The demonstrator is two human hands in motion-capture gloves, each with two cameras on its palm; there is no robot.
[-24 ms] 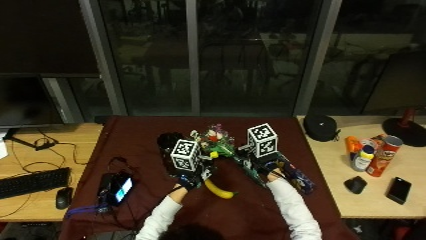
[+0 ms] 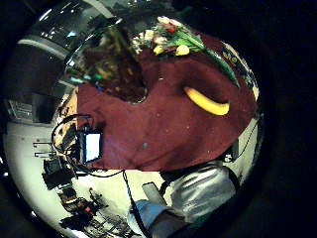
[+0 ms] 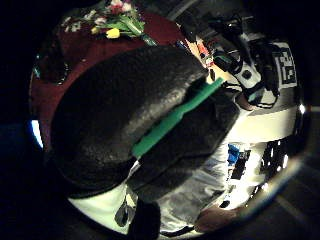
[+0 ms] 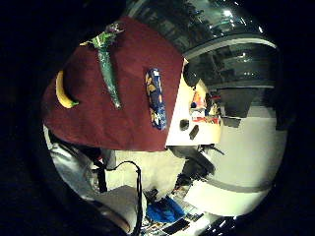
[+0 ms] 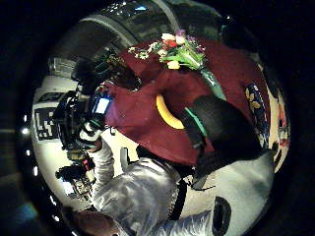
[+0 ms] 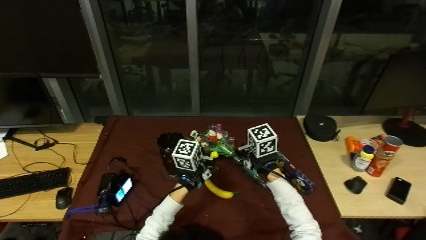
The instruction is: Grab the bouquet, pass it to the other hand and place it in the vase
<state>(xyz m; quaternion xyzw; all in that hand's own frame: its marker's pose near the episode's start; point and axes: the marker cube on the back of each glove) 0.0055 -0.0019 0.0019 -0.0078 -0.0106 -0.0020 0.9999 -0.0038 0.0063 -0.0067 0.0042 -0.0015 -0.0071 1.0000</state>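
Note:
The bouquet (image 6: 217,141), red, white and yellow flowers with green-wrapped stems, lies on the dark red cloth (image 6: 133,150). Its heads point to the far side and its stems run under my right hand (image 6: 267,165). The left little finger side palm view shows the bouquet (image 2: 169,39) lying flat beside the dark vase (image 2: 117,69). The vase (image 6: 168,142) stands just left of the flowers. My left hand (image 6: 190,177) hovers near the vase and holds nothing. The right hand hovers over the stems (image 4: 109,70) with its fingers relaxed and apart from them.
A banana (image 6: 219,190) lies on the cloth between my hands. A blue patterned packet (image 6: 297,176) lies right of the stems. A lit device (image 6: 120,188) with cables sits at the cloth's left edge. Cans and bottles (image 6: 373,156) stand far right, a keyboard (image 6: 30,182) far left.

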